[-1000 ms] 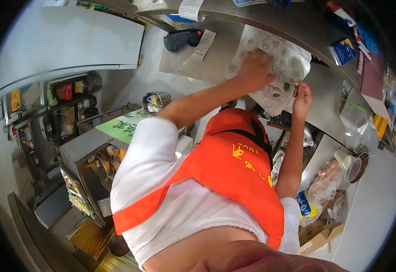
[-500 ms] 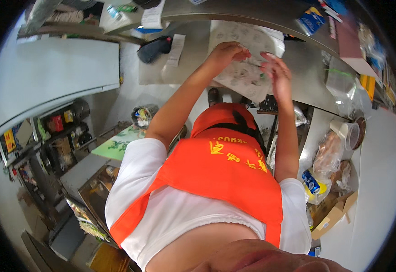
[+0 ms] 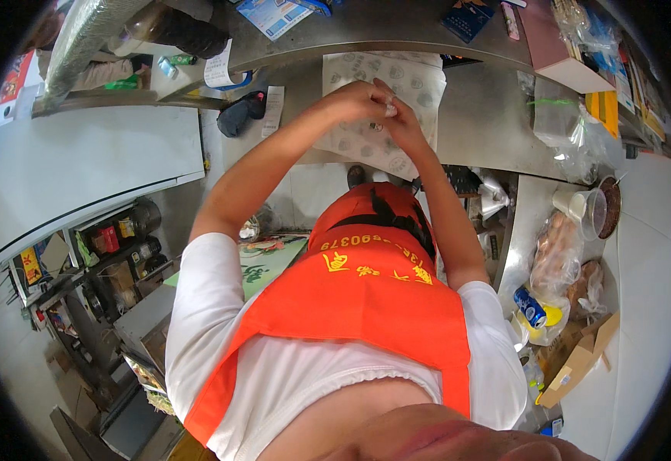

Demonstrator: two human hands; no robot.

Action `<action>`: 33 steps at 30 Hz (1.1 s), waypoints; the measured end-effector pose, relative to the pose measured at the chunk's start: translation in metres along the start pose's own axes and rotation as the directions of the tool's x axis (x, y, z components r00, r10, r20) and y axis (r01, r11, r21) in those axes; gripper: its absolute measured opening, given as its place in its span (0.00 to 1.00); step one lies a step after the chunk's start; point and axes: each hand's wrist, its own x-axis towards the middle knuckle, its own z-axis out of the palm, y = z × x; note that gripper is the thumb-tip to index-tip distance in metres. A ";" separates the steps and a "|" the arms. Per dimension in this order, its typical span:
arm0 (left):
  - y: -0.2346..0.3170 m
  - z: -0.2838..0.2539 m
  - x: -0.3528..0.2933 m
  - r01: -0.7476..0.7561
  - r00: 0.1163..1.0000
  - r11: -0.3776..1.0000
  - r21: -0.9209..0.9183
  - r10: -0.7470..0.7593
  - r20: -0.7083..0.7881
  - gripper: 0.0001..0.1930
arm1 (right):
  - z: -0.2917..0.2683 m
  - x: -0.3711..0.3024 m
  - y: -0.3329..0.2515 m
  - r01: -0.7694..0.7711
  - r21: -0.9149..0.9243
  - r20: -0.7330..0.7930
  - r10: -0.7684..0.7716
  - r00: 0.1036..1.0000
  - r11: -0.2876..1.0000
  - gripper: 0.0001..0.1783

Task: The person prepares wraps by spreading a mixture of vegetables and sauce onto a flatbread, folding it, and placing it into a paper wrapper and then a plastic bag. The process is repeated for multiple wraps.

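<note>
My left hand [image 3: 360,101] and my right hand [image 3: 403,123] meet above a sheet of patterned paper [image 3: 416,88] on the steel counter. The left fingers are closed, pressed against the right hand. Fingers of the right hand are bent in behind the left ones, closed too. A small whitish patch shows where the fingertips meet; whether it is a held thing or residue on the skin I cannot make out. The paper has printed round motifs and lies partly under both hands.
A dark cloth item [image 3: 241,114] and a paper slip [image 3: 272,111] lie left of the paper. Above runs a steel shelf [image 3: 397,38]. Clear plastic bags [image 3: 562,127] sit at the right. Lower right are a blue can [image 3: 530,307] and a cardboard box [image 3: 581,361].
My hands were apart above the paper with fingers partly spread; now they have come together. The view has shifted, so the counter appears further left.
</note>
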 end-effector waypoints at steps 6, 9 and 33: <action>0.007 0.009 -0.008 0.090 0.996 0.961 -0.262 -0.089 0.018 0.15 | -0.030 -0.003 -0.047 -0.107 -0.134 0.181 0.131 0.975 0.985 0.10; -0.001 0.007 -0.013 0.073 0.978 0.822 -0.565 -0.169 -0.119 0.11 | -0.033 -0.001 -0.039 -0.094 -0.008 0.090 0.094 0.991 0.996 0.08; -0.053 0.023 0.007 -0.142 0.808 0.889 -0.435 -0.150 -0.569 0.11 | -0.048 0.056 0.032 -0.037 -0.206 0.072 0.053 0.996 0.978 0.19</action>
